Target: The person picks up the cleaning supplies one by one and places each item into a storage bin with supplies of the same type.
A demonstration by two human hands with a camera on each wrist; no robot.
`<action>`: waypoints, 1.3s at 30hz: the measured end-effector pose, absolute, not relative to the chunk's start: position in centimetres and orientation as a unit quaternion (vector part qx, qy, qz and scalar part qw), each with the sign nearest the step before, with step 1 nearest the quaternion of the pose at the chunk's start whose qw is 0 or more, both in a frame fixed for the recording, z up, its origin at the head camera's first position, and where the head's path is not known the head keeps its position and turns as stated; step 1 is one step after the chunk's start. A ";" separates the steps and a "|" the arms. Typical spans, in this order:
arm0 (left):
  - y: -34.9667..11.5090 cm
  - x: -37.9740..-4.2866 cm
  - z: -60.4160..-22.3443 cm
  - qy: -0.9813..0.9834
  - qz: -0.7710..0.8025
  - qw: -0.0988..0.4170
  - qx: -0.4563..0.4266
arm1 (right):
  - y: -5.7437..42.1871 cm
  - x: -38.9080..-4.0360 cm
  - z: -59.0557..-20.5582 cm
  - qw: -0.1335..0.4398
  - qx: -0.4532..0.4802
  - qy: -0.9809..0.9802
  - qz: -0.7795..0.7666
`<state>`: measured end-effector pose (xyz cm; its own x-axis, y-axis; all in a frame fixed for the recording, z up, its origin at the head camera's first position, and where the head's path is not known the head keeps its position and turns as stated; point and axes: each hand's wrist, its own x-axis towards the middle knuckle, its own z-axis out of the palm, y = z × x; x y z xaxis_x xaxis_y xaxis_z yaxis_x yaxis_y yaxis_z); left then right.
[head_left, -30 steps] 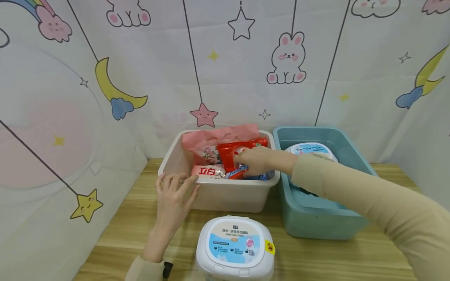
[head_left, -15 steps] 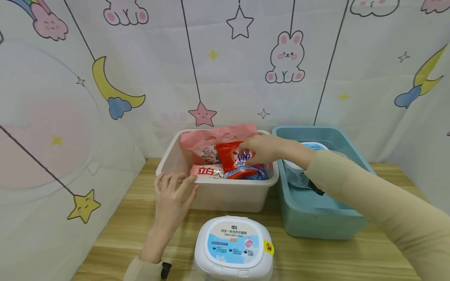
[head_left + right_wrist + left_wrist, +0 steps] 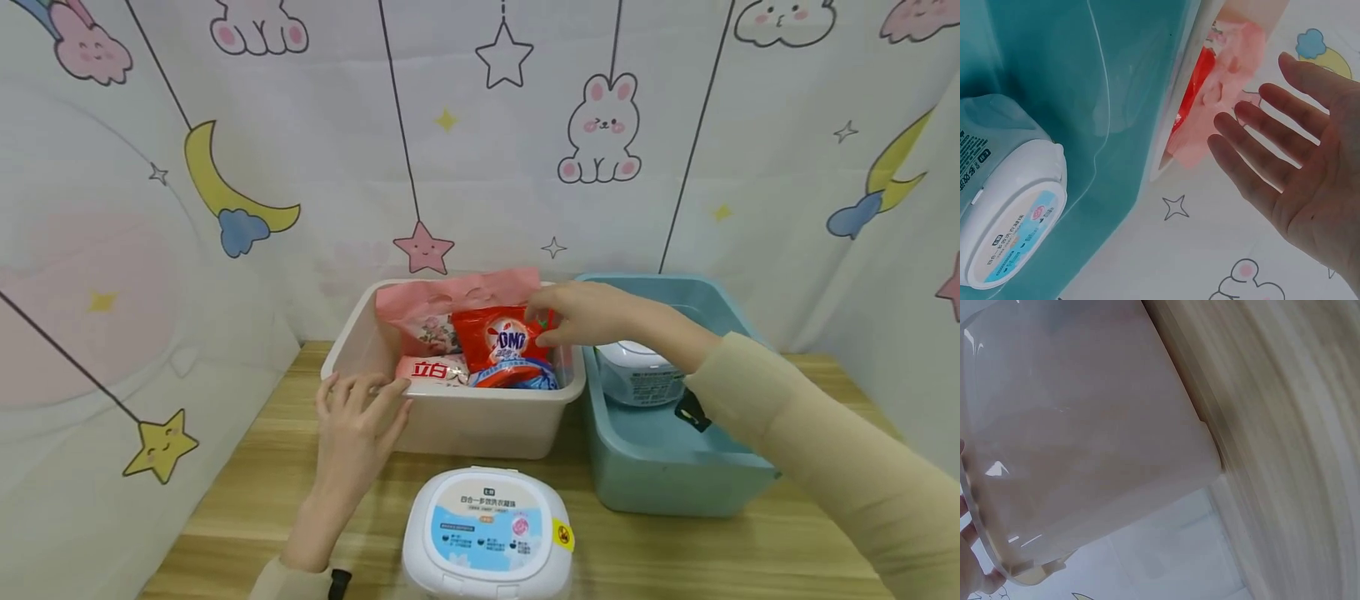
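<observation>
At frame centre, the right hand (image 3: 581, 312) hovers, fingers spread, beside the red packet (image 3: 504, 342) in the white bin (image 3: 457, 417). The left hand (image 3: 352, 433) rests flat-fingered on its near rim. A white tub (image 3: 487, 533) stands on the table (image 3: 675, 550) below; a teal bin (image 3: 675, 467) sits right.

The left hand (image 3: 352, 429) is lying palm down with its fingers straight and slightly spread, fingertips pointing forward; its forearm is running back toward the body in a beige sleeve; the right hand (image 3: 581, 312) is reaching forward and to the left, fingers extended and loosely apart, holding nothing; its sleeved arm is stretching across from the lower right.
</observation>
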<state>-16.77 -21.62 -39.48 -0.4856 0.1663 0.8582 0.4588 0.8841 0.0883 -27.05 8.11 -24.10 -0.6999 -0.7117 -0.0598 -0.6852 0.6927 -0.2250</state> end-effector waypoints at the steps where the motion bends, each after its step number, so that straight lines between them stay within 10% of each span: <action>1: -21.6 -16.7 -39.5 -0.848 -0.155 0.472 -0.184 | 8.3 -26.9 -24.1 0.071 -0.381 0.917 -0.097; 39: -21.6 -16.6 -38.9 -0.855 -0.150 0.461 -0.185 | 15.1 -19.7 -24.6 -0.004 -0.306 0.925 -0.223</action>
